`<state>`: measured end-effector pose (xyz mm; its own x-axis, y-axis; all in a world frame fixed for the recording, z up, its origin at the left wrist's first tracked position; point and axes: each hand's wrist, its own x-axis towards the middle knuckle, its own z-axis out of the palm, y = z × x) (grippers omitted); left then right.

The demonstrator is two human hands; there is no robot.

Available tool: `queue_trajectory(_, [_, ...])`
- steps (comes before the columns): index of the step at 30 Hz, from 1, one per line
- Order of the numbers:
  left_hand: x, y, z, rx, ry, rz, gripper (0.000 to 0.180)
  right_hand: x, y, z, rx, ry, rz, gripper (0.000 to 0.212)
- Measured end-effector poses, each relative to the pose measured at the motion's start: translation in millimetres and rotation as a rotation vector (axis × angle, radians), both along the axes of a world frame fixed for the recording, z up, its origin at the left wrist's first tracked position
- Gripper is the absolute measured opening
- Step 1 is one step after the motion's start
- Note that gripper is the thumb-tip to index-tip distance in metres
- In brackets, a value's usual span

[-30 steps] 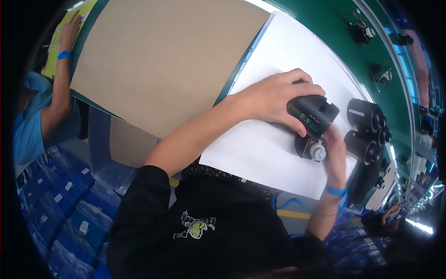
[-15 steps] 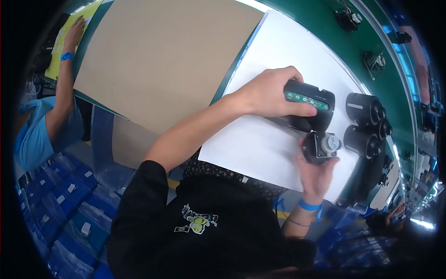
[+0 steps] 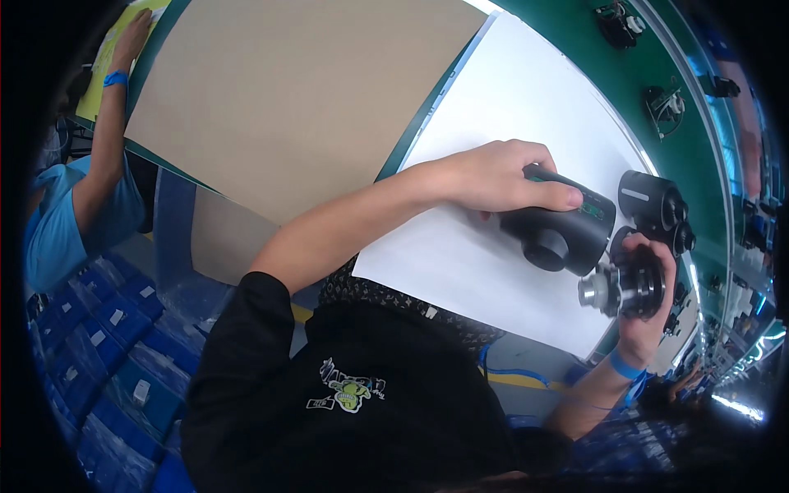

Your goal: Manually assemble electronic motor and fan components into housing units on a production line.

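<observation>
My left hand (image 3: 509, 181) grips a black cylindrical housing (image 3: 588, 234) from its far side, thumb on top. A knob-like round stub juts from the near side of this housing, and a bit of green circuit board shows by my thumb. Just to its right, my right hand (image 3: 655, 283) is wrapped around a motor assembly (image 3: 616, 290), a black round base with a silver motor end turned left. The assembly is beside the housing's right end; whether they touch I cannot tell. Both are above a white sheet (image 3: 452, 263).
Black cylindrical units (image 3: 645, 197) stand right of the sheet. Small motor assemblies with wires (image 3: 664, 108) lie on the green tabletop (image 3: 612, 70). A brown board (image 3: 279, 99) covers the left. A co-worker's hand (image 3: 133, 39) rests at far left, above plastic-wrapped blue bundles (image 3: 90, 353).
My right hand has moved right with the motor assembly and turned it so its silver end faces left. The housing has shifted right and down and rolled, leaving less circuit board showing.
</observation>
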<state>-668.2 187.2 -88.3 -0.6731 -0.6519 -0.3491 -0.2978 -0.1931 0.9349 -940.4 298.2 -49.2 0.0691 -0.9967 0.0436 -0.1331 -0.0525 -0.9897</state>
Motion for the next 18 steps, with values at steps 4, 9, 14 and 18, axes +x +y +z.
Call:
queue_trajectory(4, [-15, 4, -12, -0.011, 0.11, -0.014, 0.056, -18, -6, 11, 0.034, -0.005, 0.046, 0.108])
queue_trajectory(9, [-26, 7, -16, 0.016, 0.14, -0.021, 0.047, -30, -30, 40, -0.153, 0.229, 0.272, 0.089])
queue_trajectory(14, [-34, 14, -26, 0.034, 0.27, -0.006, 0.041, -10, -22, 34, -0.482, 0.446, 0.327, 0.066])
queue_trajectory(18, [-46, 15, -29, -0.006, 0.346, -0.043, 0.042, -8, -13, 26, -0.61, 0.638, 0.261, 0.061])
